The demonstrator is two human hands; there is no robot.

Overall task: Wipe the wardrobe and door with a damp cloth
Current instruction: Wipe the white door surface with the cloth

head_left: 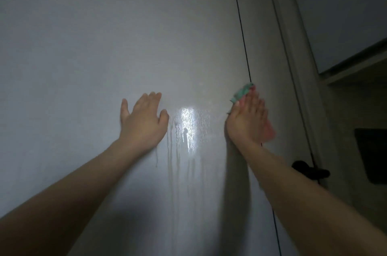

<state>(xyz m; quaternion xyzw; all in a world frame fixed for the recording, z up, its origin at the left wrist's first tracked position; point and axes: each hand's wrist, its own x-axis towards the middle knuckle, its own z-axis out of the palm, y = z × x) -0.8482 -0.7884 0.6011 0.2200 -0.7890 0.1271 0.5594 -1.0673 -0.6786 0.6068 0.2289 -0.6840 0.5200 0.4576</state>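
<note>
Right of centre, a green-and-pink damp cloth [245, 93] is pressed by the right hand [248, 119], fingers together, against the pale grey door panel [125, 25]; left hand [143, 118] spread flat. Drip streaks below should be overlapped.

pale grey door [104, 35] streaked with wet drips, teal and pink cloth [243, 92], black handle [310, 172].

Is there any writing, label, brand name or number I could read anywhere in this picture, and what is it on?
None: no text, label, number or sign shows anywhere.
The white door is bare apart from wet streaks and a glare patch.
The cloth under the right hand shows green and pink colour only, no print.
The black handle carries no marking that can be made out.
The left hand lies flat on plain surface.
</note>
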